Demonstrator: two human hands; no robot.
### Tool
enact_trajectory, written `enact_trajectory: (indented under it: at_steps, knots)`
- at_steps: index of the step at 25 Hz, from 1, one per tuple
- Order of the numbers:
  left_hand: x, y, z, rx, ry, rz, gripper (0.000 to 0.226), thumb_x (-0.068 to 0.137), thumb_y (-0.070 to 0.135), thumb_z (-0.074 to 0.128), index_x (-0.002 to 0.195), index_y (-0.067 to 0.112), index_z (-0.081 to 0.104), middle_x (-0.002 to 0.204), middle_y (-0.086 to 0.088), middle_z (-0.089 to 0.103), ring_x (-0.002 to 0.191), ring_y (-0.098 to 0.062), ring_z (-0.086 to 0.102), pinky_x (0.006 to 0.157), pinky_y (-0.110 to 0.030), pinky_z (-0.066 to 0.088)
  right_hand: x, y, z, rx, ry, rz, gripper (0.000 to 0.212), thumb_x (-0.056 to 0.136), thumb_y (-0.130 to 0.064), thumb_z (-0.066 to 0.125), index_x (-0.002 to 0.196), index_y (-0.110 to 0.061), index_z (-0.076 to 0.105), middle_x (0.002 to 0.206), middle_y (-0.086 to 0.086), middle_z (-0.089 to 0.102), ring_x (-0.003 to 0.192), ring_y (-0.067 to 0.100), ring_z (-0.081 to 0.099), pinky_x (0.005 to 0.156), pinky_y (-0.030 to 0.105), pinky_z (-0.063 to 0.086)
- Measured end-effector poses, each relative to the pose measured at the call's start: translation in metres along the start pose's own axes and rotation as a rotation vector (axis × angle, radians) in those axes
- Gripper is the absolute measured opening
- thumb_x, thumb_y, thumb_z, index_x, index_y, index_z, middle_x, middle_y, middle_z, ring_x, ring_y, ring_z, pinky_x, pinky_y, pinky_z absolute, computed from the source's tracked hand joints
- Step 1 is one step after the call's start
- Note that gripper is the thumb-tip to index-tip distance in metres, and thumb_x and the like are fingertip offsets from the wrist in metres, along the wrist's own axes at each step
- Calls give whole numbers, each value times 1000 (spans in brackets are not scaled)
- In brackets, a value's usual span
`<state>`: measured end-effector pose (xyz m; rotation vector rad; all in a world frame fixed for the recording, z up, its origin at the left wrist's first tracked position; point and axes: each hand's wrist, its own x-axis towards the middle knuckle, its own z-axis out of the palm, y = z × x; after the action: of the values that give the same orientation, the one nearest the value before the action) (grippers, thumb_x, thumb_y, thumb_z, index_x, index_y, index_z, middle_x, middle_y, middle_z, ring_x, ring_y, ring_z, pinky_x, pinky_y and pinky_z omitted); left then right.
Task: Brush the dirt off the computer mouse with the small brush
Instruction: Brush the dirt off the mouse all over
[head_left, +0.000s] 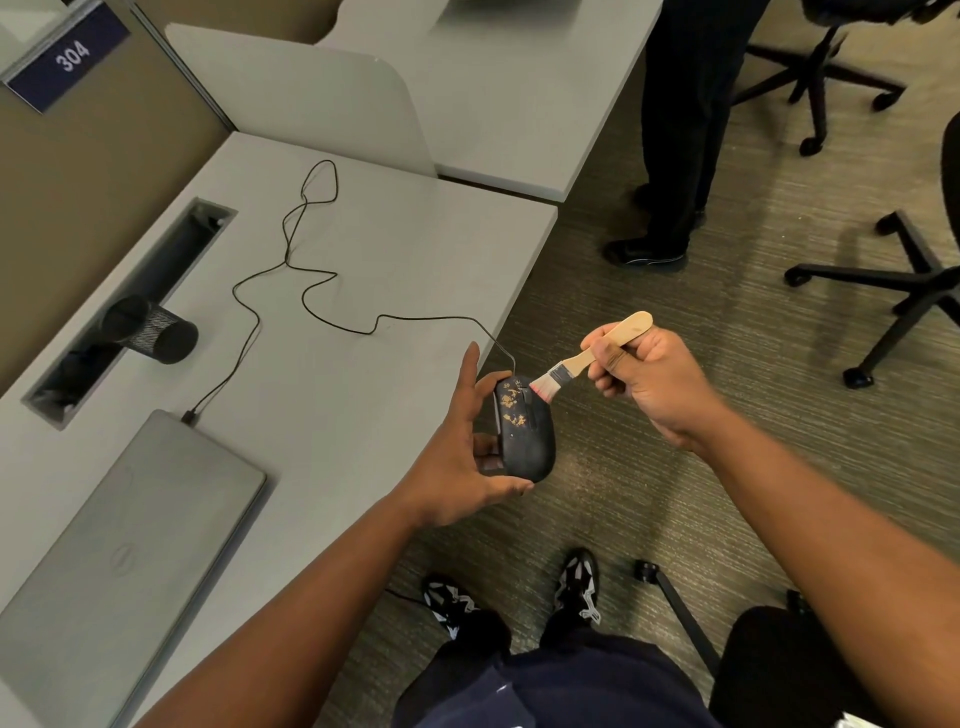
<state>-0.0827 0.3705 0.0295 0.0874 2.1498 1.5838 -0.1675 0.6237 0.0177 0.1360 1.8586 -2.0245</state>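
Observation:
My left hand (457, 457) holds a black wired computer mouse (527, 436) off the desk's front edge, thumb under its rear and fingers along its left side. Yellowish dirt flecks cover the mouse's front left top. My right hand (641, 379) grips the wooden handle of a small brush (587, 358). The brush's pale bristles touch the front right of the mouse. The mouse's black cable (311, 291) trails back over the grey desk (363, 415) to a closed laptop.
A closed grey laptop (140, 530) lies at the desk's left. A black mesh cup (156, 332) lies on its side by a cable slot (140, 296). Another person's legs (675, 130) stand on the carpet beyond. Chair bases (893, 280) are at the right.

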Motion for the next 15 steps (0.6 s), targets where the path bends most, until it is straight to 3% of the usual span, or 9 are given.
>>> enact_trajectory:
  at_steps: [8,15]
  knots:
    - [0,-2,1,31,-10,-11,149,73,0,95,155,69,-9,167,25,26,125,-20,69,89,-41,65,4,7,2,-1,61,33,12,103,-17,63,104,-16,76,77,0,73,69,9,65,65,24,55]
    - [3,0,0,25,24,-11,149,72,-1,94,152,74,-8,166,24,27,125,-22,69,87,-38,65,-3,21,1,136,267,89,6,103,-20,64,104,-18,70,75,-3,71,68,8,62,61,23,52]
